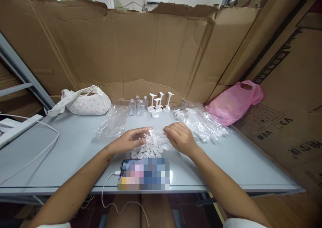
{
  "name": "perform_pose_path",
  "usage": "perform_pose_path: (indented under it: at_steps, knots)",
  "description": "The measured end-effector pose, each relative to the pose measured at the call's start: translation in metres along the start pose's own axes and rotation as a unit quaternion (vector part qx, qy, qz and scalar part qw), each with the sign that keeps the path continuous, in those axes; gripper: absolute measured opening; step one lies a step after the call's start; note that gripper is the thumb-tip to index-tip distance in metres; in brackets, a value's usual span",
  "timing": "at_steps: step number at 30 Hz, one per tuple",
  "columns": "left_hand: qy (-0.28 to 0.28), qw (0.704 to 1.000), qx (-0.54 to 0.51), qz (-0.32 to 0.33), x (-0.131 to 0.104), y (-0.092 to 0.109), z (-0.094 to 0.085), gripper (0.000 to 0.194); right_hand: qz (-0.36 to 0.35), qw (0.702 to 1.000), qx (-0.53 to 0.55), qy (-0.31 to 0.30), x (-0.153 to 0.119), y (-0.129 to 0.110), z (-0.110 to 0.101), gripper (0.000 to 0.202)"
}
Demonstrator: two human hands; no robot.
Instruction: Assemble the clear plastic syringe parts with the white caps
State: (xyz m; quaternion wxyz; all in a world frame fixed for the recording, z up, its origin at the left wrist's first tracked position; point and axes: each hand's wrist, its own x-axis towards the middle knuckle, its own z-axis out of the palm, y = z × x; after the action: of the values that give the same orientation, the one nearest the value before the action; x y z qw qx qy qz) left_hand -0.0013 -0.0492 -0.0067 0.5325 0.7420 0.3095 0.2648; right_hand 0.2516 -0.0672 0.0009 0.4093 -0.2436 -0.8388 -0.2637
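Note:
Low over the middle of the table, my left hand (137,138) curls round a crinkled clear plastic bag (149,132), its thumb below and fingers above. My right hand (181,139) pinches the right end of a clear ribbed bottle (162,139), which lies sideways between my hands. Whether the bottle is inside the film I cannot tell. Just below them, several small white caps (144,154) are clustered on the table. Behind stand several clear ribbed bottles (140,107) without tops, beside several upright white pump heads (156,108).
A phone (123,167) with a blurred screen and a white cable lies at the table's front edge. Empty clear bags (113,122) lie left, bagged white pumps (201,124) right. A floral pouch (88,102), pink bag (236,102) and cardboard wall (141,50) border the table (62,154).

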Motion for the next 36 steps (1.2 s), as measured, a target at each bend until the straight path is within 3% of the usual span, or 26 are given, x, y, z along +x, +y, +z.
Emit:
perform_pose_path:
  at_steps: [3,6,9,11,13,15,18,19,21,24,31,36]
  knots:
    - [0.014,1.000,-0.009,0.007,-0.001,0.000,0.002,0.058,0.022,1.000,0.001,-0.004,-0.001,0.001,-0.001,0.012]
    - [0.042,0.998,-0.031,0.018,-0.001,-0.001,-0.002,0.063,0.092,0.996,0.002,-0.003,-0.004,0.005,-0.003,0.031]
    - [0.089,0.994,-0.058,0.025,0.000,-0.002,-0.007,0.067,0.227,0.973,0.030,0.014,-0.010,0.014,-0.003,0.052]
    - [0.121,0.989,-0.077,0.032,0.001,-0.002,-0.009,0.069,0.339,0.933,0.110,0.038,-0.014,0.020,-0.001,0.063]
    - [0.139,0.985,-0.097,0.040,0.001,-0.002,-0.010,0.070,0.451,0.856,0.246,0.057,-0.018,0.026,0.002,0.074]
    - [0.137,0.983,-0.116,0.043,0.001,-0.002,-0.010,0.072,0.529,0.743,0.405,0.061,-0.019,0.029,0.006,0.078]
    - [0.116,0.984,-0.132,0.041,0.000,-0.003,-0.009,0.073,0.554,0.581,0.595,0.041,-0.017,0.025,0.010,0.062]
    - [0.111,0.984,-0.132,0.043,0.000,-0.003,-0.009,0.073,0.549,0.542,0.636,0.035,-0.015,0.023,0.010,0.053]
    - [0.109,0.985,-0.127,0.044,-0.001,-0.002,-0.009,0.073,0.540,0.493,0.681,0.029,-0.012,0.019,0.009,0.036]
    - [0.109,0.988,-0.106,0.029,-0.002,0.002,-0.010,0.071,0.546,0.474,0.690,0.036,-0.010,0.018,0.007,0.026]
    - [0.117,0.993,-0.029,-0.011,-0.008,0.013,-0.023,0.072,0.570,0.493,0.654,0.060,-0.013,0.039,-0.005,0.029]
    - [0.220,0.971,0.088,0.022,-0.004,0.004,-0.040,0.048,0.590,0.508,0.603,0.174,-0.026,0.069,-0.015,0.026]
